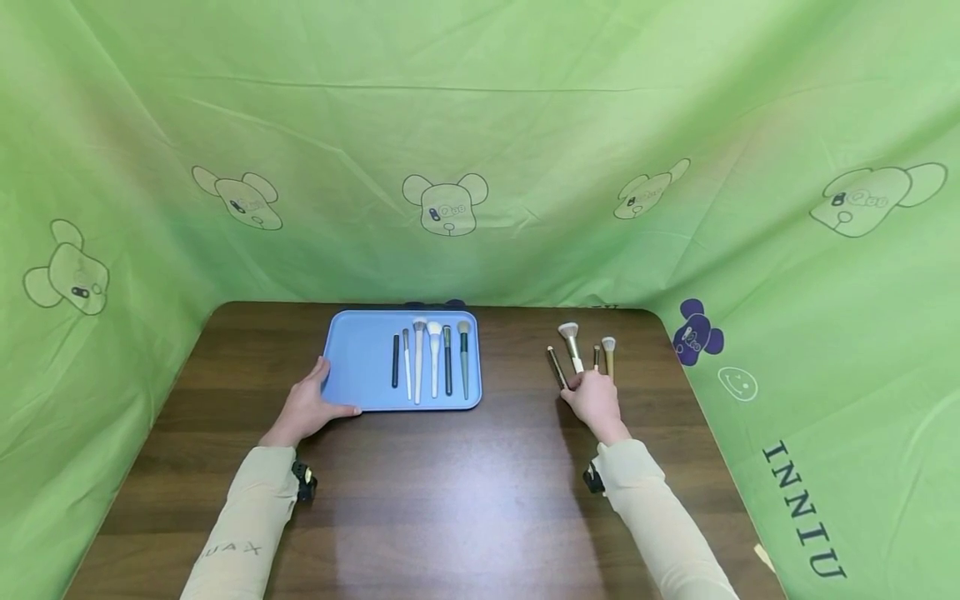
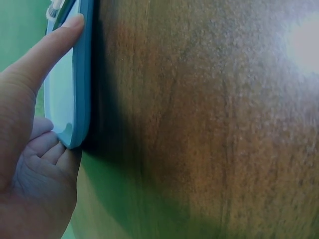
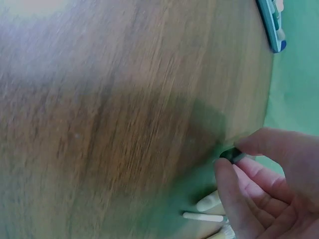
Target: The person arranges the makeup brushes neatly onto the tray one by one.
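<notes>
My left hand (image 1: 309, 404) grips the near-left corner of a light blue tray (image 1: 360, 354), its thumb stretched along the front rim and its fingers at the left side. Several makeup brushes (image 1: 418, 358) lie side by side in the tray's right half. To the right of the tray, my right hand (image 1: 596, 400) pinches the near end of a dark makeup brush (image 1: 556, 367) between thumb and fingertips; in the right wrist view the dark handle end (image 3: 231, 155) shows between them. Beyond that hand lie a white-handled brush (image 1: 570, 337), a small brush (image 1: 597, 354) and a tan-handled brush (image 1: 609, 350), their lower parts partly hidden.
Both hands work over a brown wooden table (image 1: 420, 500). A green printed cloth (image 1: 450, 125) hangs behind the table and along both its sides. Each wrist wears a small black camera, such as the left one (image 1: 304, 482).
</notes>
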Available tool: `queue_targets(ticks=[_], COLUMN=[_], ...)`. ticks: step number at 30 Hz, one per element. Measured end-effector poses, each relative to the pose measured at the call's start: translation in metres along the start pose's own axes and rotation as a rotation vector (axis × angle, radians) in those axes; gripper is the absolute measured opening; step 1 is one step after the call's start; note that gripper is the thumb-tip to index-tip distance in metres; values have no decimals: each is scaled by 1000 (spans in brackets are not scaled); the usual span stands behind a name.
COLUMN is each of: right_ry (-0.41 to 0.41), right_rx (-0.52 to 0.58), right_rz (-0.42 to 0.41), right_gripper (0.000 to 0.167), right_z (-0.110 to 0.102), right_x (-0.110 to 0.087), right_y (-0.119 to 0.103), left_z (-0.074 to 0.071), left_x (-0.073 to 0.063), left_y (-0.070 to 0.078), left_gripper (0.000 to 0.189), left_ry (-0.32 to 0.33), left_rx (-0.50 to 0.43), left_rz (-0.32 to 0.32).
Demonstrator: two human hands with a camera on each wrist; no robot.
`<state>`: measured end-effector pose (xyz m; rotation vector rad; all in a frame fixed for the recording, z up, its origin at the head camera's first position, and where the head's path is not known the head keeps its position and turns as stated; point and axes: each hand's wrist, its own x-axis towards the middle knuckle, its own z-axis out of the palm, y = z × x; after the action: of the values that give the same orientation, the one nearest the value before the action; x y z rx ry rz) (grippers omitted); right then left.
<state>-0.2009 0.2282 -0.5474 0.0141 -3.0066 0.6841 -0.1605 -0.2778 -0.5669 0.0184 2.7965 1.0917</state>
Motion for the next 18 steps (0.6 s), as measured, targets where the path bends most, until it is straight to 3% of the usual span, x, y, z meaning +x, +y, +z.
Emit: queue_targets(ticks=[5, 9, 18], right_ry=[24, 11, -77], right_rx=[68, 148, 454], right_rz=[-28, 10, 82], right_gripper=[10, 12, 13], right_z=[4, 8, 22], right_x=[0, 1, 1], right_y=[-8, -17, -44], left_z=[0, 0, 2], left_x=[-2, -3, -5], left_y=[1, 1, 3], left_gripper=[119, 119, 117], left_ry=[-4, 0, 15], left_rx=[3, 20, 49], left_rz=[-9, -11, 0])
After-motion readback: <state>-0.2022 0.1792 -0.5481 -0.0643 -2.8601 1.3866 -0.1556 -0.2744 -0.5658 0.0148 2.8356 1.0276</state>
